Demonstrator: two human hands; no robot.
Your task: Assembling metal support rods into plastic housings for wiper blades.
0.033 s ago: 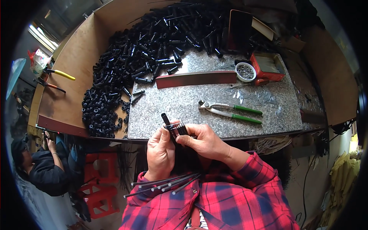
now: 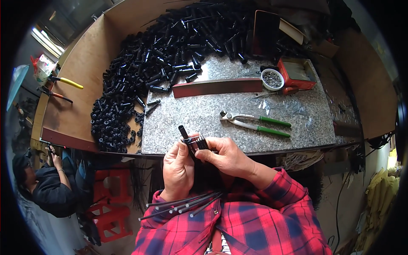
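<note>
Left hand [image 2: 178, 170]: thumb and fingers pinch the lower end of the black tube [image 2: 183, 131].
Right hand [image 2: 227, 156]: thumb and forefinger pinch slender dark rods [image 2: 201, 143] beside the tube.
Black tube: leaning slightly left, near the front edge of the worktop [image 2: 182, 114].
End-cutting pincers [image 2: 247, 125]: on the worktop, green handles rightward.
</note>
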